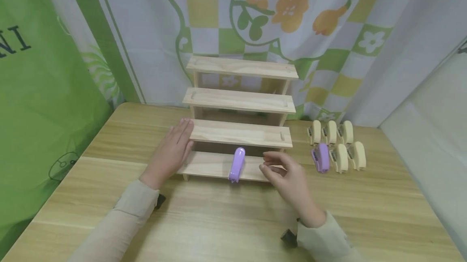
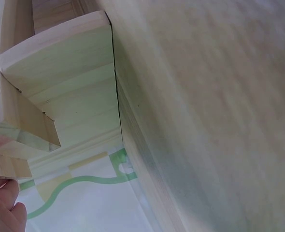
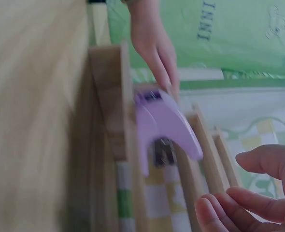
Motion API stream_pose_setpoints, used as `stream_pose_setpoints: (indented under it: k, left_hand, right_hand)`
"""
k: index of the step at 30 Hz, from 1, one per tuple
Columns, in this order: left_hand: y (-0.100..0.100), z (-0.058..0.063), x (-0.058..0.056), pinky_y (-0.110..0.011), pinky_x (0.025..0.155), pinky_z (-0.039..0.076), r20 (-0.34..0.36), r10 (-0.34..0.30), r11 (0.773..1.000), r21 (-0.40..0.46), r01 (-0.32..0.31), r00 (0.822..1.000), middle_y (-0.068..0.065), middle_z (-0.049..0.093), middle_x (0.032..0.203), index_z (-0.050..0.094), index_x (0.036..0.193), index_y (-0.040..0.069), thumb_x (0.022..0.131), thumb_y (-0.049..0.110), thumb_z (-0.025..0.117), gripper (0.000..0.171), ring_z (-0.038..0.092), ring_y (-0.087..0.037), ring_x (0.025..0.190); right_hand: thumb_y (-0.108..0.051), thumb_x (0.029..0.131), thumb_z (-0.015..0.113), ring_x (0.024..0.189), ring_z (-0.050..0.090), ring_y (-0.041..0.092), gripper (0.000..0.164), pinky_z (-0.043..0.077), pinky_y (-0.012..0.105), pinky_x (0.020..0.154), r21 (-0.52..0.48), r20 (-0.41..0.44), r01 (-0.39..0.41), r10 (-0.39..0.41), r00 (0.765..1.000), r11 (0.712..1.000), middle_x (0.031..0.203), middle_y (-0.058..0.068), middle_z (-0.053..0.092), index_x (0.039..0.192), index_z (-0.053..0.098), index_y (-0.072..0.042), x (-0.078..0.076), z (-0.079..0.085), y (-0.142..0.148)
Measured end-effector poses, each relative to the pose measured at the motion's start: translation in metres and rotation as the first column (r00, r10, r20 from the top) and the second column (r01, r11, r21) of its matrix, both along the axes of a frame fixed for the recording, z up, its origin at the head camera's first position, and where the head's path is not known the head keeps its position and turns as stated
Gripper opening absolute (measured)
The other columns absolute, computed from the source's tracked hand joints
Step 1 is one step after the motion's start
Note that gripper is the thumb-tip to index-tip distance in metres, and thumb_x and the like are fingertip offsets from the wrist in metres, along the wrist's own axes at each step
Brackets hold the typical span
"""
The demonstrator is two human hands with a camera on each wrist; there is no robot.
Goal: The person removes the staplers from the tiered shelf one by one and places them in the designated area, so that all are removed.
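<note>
A purple stapler (image 1: 237,164) sits on the lowest step of a wooden four-step rack (image 1: 240,134), its lower end at the step's front edge. In the right wrist view the stapler (image 3: 169,123) shows from the side. My left hand (image 1: 171,148) rests with straight fingers at the left ends of the two lower steps. To the right of the stapler, my right hand (image 1: 288,177) hovers by the lowest step's right end. Its fingers (image 3: 212,212) are loosely bent, thumb apart, with nothing between them.
Right of the rack, two rows of staplers stand on the wooden table (image 1: 219,221): several cream staplers (image 1: 341,158) and a second purple stapler (image 1: 321,158). A patterned curtain (image 1: 204,10) hangs close behind the rack. Green cloth (image 1: 43,112) borders the left side.
</note>
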State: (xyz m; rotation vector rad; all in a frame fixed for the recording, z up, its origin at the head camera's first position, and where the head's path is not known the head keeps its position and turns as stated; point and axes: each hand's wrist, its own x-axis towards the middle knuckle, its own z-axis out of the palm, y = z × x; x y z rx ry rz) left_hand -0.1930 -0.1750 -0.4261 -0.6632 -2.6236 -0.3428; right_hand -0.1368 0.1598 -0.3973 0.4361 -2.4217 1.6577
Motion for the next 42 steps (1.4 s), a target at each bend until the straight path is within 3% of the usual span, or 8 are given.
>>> stream_pose_setpoints:
  k: [6,14,29,35,42]
  left_hand:
    - [-0.001,-0.002,0.0,-0.057,0.121,0.028,-0.019,-0.002,1.0,-0.013,0.002,1.0,-0.027,0.034,0.158,0.032,0.153,-0.008,0.105,0.018,0.052,0.058,0.029,-0.039,0.149]
    - [-0.001,-0.002,0.0,-0.058,0.12,0.029,-0.041,-0.008,1.0,-0.014,0.007,0.999,-0.027,0.035,0.158,0.032,0.153,-0.008,0.105,0.019,0.052,0.059,0.03,-0.039,0.149]
    - [-0.001,-0.003,0.0,-0.057,0.121,0.029,-0.042,-0.007,1.0,-0.015,0.006,0.999,-0.026,0.033,0.159,0.031,0.154,-0.007,0.105,0.018,0.052,0.059,0.029,-0.038,0.149]
    - [-0.001,-0.003,0.0,-0.058,0.121,0.028,-0.036,-0.007,1.0,-0.016,0.007,0.999,-0.025,0.03,0.161,0.03,0.154,-0.007,0.105,0.018,0.051,0.059,0.029,-0.039,0.149]
    - [0.0,-0.001,0.001,-0.057,0.122,0.027,-0.022,-0.007,1.0,-0.008,0.007,1.0,-0.025,0.029,0.161,0.03,0.154,-0.007,0.106,0.019,0.051,0.059,0.028,-0.038,0.15]
  right_hand:
    - [0.0,0.087,0.078,0.098,0.069,0.029,0.03,0.061,0.025,0.085,0.009,0.066,-0.042,0.041,0.997,0.999,0.108,0.017,0.07,0.114,0.068,0.007,0.006,-0.009,-0.018]
    - [-0.002,0.083,0.082,0.09,0.071,0.027,0.029,0.063,0.024,0.078,0.042,0.087,-0.034,0.03,0.996,0.999,0.1,0.014,0.072,0.108,0.071,0.004,0.005,-0.015,-0.036]
    - [-0.016,0.076,0.09,0.083,0.069,0.018,0.051,0.061,0.021,0.073,0.157,0.156,0.0,-0.025,0.987,0.988,0.095,0.01,0.07,0.113,0.068,0.009,0.001,-0.011,-0.054]
    - [-0.016,0.076,0.09,0.081,0.067,0.016,0.046,0.061,0.021,0.071,0.213,0.154,0.005,-0.039,0.987,0.977,0.092,0.009,0.069,0.11,0.069,0.008,-0.001,-0.011,-0.057]
    - [-0.014,0.078,0.088,0.08,0.066,0.016,0.034,0.06,0.022,0.07,0.213,0.145,0.013,-0.044,0.989,0.977,0.09,0.007,0.07,0.101,0.07,0.003,-0.002,-0.011,-0.057]
